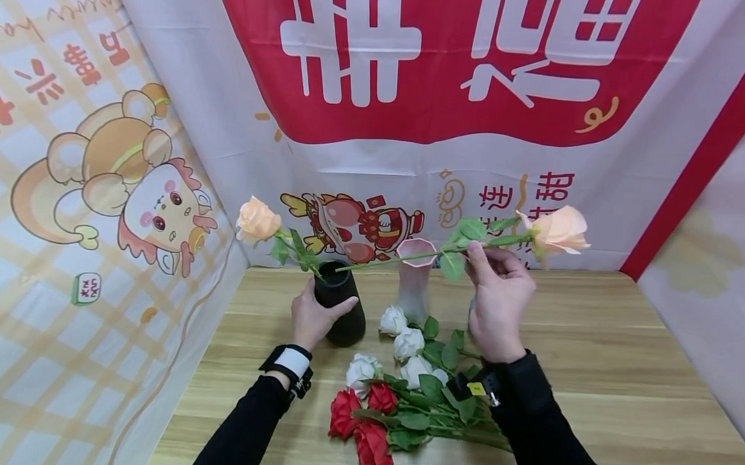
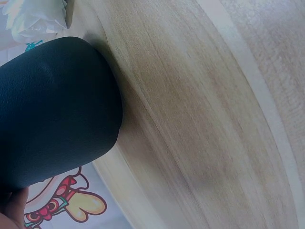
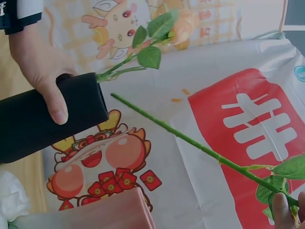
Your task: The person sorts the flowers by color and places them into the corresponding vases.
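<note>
Holding a long-stemmed peach rose (image 1: 556, 230) level above a wooden table (image 1: 623, 354), the right hand (image 1: 499, 304) pinches the green stem just behind the bloom, among the upper leaves. The stem's long axis runs almost horizontally: bloom at the right, bare cut end pointing left and slightly down. That cut end hangs in the air just to the right of the mouth of a black vase (image 1: 341, 304), close to it but not yet inside. In the right wrist view the stem tip sits just off the vase's rim, apart from it.

The left hand (image 1: 312, 316) wraps around the black vase from its left side, fingers and thumb curled on the body, gripping it upright on the table. A second peach rose (image 1: 257, 220) already stands in this vase, leaning out to the left, leaves at the rim.

So the vase opening lies to the left of the right hand, roughly one stem's length away, and right beside the left hand. The stem lies sideways while the vase mouth faces up.

Just behind the stem, a pink vase (image 1: 414, 279) stands empty, right of the black one. Nearer the person, white roses (image 1: 405, 345) and red roses (image 1: 364, 419) lie bundled on the table between the forearms. Printed banners (image 1: 455, 63) wall the far and side edges.
</note>
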### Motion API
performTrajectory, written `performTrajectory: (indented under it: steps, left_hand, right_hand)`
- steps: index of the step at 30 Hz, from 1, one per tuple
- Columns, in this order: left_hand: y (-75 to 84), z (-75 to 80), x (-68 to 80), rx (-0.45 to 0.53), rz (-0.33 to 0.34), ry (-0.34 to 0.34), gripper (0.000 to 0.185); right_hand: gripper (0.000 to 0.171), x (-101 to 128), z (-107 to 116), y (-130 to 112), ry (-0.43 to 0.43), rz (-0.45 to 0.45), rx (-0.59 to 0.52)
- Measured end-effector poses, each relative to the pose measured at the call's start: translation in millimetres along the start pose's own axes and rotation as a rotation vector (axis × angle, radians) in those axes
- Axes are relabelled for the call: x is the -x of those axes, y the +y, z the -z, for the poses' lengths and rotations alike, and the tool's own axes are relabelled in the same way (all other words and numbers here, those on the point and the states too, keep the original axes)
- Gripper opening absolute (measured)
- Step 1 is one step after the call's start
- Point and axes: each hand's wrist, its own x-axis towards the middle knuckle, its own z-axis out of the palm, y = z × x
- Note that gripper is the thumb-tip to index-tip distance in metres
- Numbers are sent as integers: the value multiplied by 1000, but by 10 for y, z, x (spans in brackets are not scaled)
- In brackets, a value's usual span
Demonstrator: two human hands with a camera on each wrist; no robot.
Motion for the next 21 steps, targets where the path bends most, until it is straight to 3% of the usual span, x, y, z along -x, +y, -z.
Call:
performTrajectory:
  steps: [12,21]
  left_hand:
    - [-6,4,-3,-4,-3,2,80]
    - [-17,-15,-7,-46,-23,18,81]
  right_hand:
    - [30,55,-153,199,-122,25,40]
    - [26,52,-300,211,-198,112,122]
